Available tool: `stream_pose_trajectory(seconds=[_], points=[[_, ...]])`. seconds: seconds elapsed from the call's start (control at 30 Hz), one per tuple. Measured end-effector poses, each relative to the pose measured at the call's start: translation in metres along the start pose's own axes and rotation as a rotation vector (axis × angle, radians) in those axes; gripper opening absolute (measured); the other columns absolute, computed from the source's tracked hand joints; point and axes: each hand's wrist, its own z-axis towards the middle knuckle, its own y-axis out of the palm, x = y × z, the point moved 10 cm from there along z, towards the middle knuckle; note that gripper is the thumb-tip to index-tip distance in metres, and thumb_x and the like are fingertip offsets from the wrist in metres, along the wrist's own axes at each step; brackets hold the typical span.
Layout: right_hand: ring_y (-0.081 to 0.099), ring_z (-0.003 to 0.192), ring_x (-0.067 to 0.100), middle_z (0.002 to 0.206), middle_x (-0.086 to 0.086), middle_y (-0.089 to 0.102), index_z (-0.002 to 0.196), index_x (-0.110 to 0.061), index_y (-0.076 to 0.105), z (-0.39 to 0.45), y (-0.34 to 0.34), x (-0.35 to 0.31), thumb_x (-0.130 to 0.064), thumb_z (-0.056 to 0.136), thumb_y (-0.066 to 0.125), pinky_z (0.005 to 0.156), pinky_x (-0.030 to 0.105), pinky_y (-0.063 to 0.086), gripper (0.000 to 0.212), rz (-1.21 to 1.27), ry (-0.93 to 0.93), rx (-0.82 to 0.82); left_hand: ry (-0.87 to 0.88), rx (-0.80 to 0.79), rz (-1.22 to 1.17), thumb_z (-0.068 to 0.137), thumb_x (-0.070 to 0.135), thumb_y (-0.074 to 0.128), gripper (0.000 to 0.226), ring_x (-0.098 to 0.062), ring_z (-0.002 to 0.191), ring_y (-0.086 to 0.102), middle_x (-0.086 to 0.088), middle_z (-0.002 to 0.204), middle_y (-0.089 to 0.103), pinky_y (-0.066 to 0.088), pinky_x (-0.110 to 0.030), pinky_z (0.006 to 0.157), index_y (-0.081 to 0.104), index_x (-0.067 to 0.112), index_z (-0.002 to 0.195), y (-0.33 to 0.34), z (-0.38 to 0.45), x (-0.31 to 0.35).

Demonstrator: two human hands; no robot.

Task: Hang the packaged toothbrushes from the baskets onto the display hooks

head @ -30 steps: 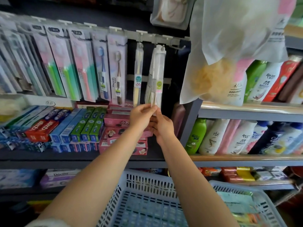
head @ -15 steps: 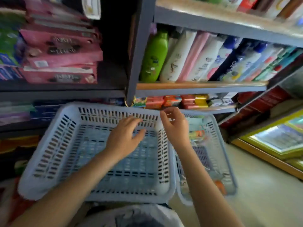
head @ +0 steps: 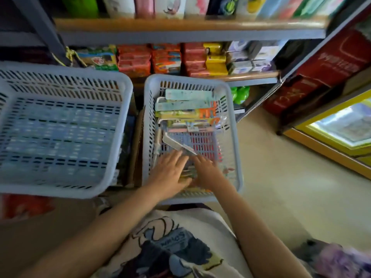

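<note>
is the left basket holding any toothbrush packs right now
No, the left basket shows only its bare slotted floor, while the packs lie in the right basket.

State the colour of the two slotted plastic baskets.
Pale blue-grey, both baskets; the head view shows it.

— What sort of place is this?

— A small shop. Grey metal shelving carries rows of bottles on the upper board and stacked boxed goods in red, orange and yellow below.

— Anything on the floor?

— Two pale blue plastic baskets, the right-hand one holding packaged toothbrushes as stock. Red cartons stand stacked at the right, beside a yellow-framed glass-topped cabinet. The floor itself is plain and pale.
</note>
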Motion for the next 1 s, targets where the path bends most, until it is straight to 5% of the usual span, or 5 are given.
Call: stream_pose_trajectory(seconds=[0.13, 0.33, 0.53, 0.67, 1.0], points=[[0.036, 0.140, 0.033, 0.150, 0.010, 0.041, 0.151, -0.018, 0.030, 0.001, 0.013, -0.012, -0.072, 0.076, 0.069, 0.113, 0.055, 0.028, 0.100, -0.267, -0.112, -0.076, -0.165, 0.060, 0.051, 0.082, 0.081, 0.012, 0.104, -0.027, 0.155, -0.008, -0.010, 0.169, -0.002, 0.000, -0.054, 0.124, 0.018, 0.013, 0.161, 0.034, -0.014, -0.050], [0.053, 0.127, 0.032, 0.140, 0.013, 0.051, 0.142, -0.010, 0.041, 0.013, 0.013, -0.032, -0.062, 0.087, 0.066, 0.105, 0.046, 0.043, 0.080, -0.315, -0.199, -0.149, -0.301, 0.280, -0.098, 0.093, 0.065, 0.039, 0.091, -0.029, 0.156, -0.002, -0.011, 0.170, -0.001, 0.028, -0.057, 0.119, 0.016, 0.009, 0.161, 0.054, -0.048, -0.065], [0.063, 0.115, 0.033, 0.128, 0.011, 0.061, 0.140, -0.011, 0.039, 0.015, 0.014, -0.031, -0.048, 0.085, 0.077, 0.089, 0.045, 0.054, 0.077, -0.285, -0.193, -0.220, -0.324, 0.344, -0.048, 0.095, 0.066, 0.033, 0.092, -0.025, 0.156, -0.009, -0.013, 0.169, -0.002, 0.002, -0.041, 0.123, 0.006, 0.008, 0.161, 0.053, -0.052, -0.062], [0.065, 0.112, 0.032, 0.124, 0.011, 0.064, 0.145, -0.012, 0.033, 0.010, 0.021, -0.027, -0.024, 0.088, 0.075, 0.079, 0.042, 0.050, 0.072, -0.351, -0.200, -0.279, -0.332, 0.347, -0.003, 0.098, 0.068, 0.012, 0.088, -0.028, 0.156, -0.004, -0.016, 0.169, 0.000, 0.005, -0.045, 0.125, 0.006, 0.006, 0.161, 0.058, -0.053, -0.061], [0.062, 0.100, 0.027, 0.119, 0.008, 0.066, 0.129, -0.013, 0.056, 0.001, -0.071, 0.003, -0.033, 0.087, 0.075, 0.085, 0.040, 0.055, 0.050, 0.241, -0.144, -0.127, -0.491, 0.427, -0.397, 0.095, 0.069, 0.032, 0.094, -0.019, 0.156, -0.004, -0.004, 0.169, -0.007, 0.005, -0.039, 0.126, -0.004, 0.013, 0.161, 0.029, -0.054, -0.066]])
